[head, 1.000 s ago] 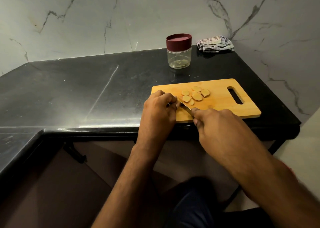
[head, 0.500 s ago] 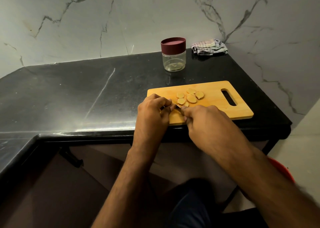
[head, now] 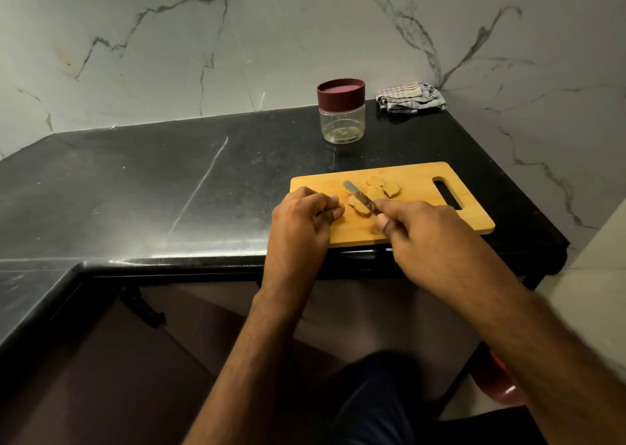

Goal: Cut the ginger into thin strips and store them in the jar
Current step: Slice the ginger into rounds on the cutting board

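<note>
Counter: black polished stone countertop [head: 169, 187], L-shaped, set against white marble-veined walls.
Cutting board: wooden cutting board [head: 440, 221] lies flat near the counter's near edge, toward the right; its handle slot is at the right end.
Ginger: several round ginger slices [head: 389, 189] lie on the middle of the board. One slice lies under the knife blade, two or three more just to the far right of it, touching or overlapping one another.
Knife: small knife [head: 359, 195] with its blade laid across the nearest slice, tip pointing far-left; the handle is hidden inside the right hand.
Right hand: right hand [head: 426, 238] grips the knife, fingers curled round the handle, forefinger stretched along the top toward the blade, thumb pressed at the side.
Left hand: left hand [head: 301, 221] rests on the left part of the board, fingers curled in, fingertips just beside the slice under the blade. Whether it pinches a piece of ginger cannot be told.
Jar: clear plastic jar [head: 342, 124] with a maroon lid [head: 341, 92] on, upright on the counter beyond the board, apart from it. Looks empty.
Cloth: folded checked dishcloth [head: 410, 97] in the far right corner, right of the jar.
</note>
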Available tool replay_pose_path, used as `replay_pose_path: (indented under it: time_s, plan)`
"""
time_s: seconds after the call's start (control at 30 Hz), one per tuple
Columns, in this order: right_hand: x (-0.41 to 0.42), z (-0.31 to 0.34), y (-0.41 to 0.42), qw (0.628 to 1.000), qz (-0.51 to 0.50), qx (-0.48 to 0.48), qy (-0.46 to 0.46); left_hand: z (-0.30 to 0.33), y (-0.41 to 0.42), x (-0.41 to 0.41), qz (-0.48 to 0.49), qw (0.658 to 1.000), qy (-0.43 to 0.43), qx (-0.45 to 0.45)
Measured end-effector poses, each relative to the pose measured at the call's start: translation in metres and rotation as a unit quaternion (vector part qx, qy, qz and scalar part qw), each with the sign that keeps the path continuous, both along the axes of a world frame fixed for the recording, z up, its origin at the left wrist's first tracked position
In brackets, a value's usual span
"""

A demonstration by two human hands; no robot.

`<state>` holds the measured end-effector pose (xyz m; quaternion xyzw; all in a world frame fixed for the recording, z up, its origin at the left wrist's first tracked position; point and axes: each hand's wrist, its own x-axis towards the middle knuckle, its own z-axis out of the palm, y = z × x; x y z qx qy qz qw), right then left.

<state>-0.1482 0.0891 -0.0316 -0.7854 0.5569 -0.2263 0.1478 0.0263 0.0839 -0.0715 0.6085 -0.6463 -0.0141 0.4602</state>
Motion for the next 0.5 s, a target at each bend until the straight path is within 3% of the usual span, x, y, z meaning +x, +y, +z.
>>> replay_pose_path:
  time_s: [0.2,0.5]
  plan:
    - [0.0,0.006,-0.01,1.0,0.003,0.013,-0.026,0.0,0.0,0.0,0.005,1.0,-0.002,0.001]
    - [0.009,-0.001,0.007,1.0,0.0,-0.007,0.006,-0.002,-0.001,0.0,-0.001,1.0,0.007,-0.011]
